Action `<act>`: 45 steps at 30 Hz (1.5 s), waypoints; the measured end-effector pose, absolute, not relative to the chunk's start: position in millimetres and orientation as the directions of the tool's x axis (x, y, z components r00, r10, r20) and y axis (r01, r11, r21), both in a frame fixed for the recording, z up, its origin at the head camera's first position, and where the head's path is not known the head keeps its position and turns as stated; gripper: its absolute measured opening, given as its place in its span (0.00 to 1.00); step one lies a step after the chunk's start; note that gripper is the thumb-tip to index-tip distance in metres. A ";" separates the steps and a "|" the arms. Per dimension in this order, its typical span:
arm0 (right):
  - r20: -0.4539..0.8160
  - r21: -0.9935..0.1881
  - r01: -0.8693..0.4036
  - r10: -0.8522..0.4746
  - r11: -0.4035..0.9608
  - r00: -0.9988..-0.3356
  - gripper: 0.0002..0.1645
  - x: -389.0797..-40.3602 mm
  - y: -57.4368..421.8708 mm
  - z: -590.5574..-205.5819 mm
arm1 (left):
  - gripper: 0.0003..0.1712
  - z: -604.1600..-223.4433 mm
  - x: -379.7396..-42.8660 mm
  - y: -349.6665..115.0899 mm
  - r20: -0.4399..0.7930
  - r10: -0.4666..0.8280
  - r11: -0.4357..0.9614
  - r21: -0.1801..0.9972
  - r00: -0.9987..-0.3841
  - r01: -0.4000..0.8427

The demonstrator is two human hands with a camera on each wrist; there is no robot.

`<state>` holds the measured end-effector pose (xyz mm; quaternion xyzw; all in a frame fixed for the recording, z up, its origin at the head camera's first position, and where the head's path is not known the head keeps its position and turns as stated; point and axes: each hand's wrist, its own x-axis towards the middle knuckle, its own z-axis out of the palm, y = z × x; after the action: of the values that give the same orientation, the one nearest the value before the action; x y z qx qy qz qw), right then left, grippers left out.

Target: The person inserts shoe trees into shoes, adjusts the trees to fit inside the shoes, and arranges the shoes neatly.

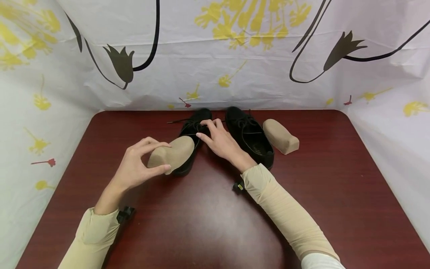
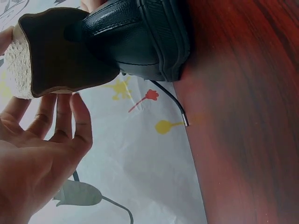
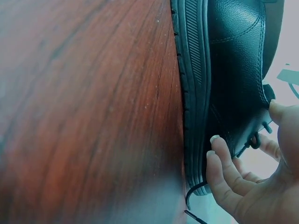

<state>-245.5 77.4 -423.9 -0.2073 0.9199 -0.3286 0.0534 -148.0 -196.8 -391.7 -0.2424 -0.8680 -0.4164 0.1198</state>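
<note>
In the head view, two black lace-up shoes stand at the far side of the table. My left hand [image 1: 134, 166] grips a beige foot-shaped shoe insert [image 1: 179, 152] between thumb and fingers, over the opening of the left black shoe [image 1: 186, 168]. The insert's dark hollow underside [image 2: 53, 56] shows in the left wrist view, its front end overlapping the shoe's heel. My right hand [image 1: 221, 142] holds the same shoe near its laces. In the right wrist view its thumb [image 3: 276, 111] lies at the tongue and its fingers against the side.
The right black shoe [image 1: 256, 140] stands beside my right forearm, its opening showing the insole. A second beige insert [image 1: 280, 136] lies to its right on the dark red table [image 1: 336, 186]. A white patterned cloth [image 1: 215, 89] hangs behind the table and along both sides.
</note>
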 end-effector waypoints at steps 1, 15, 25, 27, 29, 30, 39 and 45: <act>0.039 -0.627 -0.348 -0.419 0.697 -0.907 0.33 -245.7 77.4 -424.0 | 0.29 -392.1 -148.2 -196.6 0.410 0.323 0.537 0.663 -0.853 0.522; 0.038 -0.628 -0.359 -0.434 0.690 -0.900 0.32 -245.2 74.5 -426.4 | 0.29 -393.3 -146.2 -195.0 0.397 0.330 0.550 0.657 -0.856 0.516; 0.047 -0.631 -0.362 -0.432 0.686 -0.901 0.32 -245.8 80.2 -426.2 | 0.29 -392.9 -148.1 -189.3 0.408 0.348 0.528 0.659 -0.844 0.536; 0.048 -0.629 -0.365 -0.434 0.687 -0.900 0.32 -246.3 80.4 -426.0 | 0.30 -392.8 -148.6 -188.8 0.411 0.352 0.526 0.656 -0.841 0.541; 0.051 -0.627 -0.370 -0.437 0.685 -0.898 0.32 -246.9 80.1 -425.8 | 0.29 -392.5 -149.2 -188.2 0.414 0.355 0.522 0.655 -0.838 0.546; 0.053 -0.627 -0.371 -0.438 0.685 -0.897 0.32 -247.3 79.9 -425.8 | 0.29 -392.2 -149.6 -187.9 0.416 0.357 0.520 0.655 -0.837 0.548; 0.050 -0.627 -0.371 -0.439 0.685 -0.897 0.32 -248.2 79.6 -425.5 | 0.29 -392.2 -157.1 -184.8 0.403 0.349 0.537 0.654 -0.846 0.534; 0.050 -0.629 -0.372 -0.442 0.683 -0.896 0.32 -247.8 80.1 -424.1 | 0.29 -394.4 -160.1 -183.8 0.401 0.354 0.538 0.652 -0.845 0.534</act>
<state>-247.8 80.1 -424.1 -0.2223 0.9157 -0.3307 0.0531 -160.1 -183.8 -394.4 -0.2552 -0.8700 -0.4070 0.1110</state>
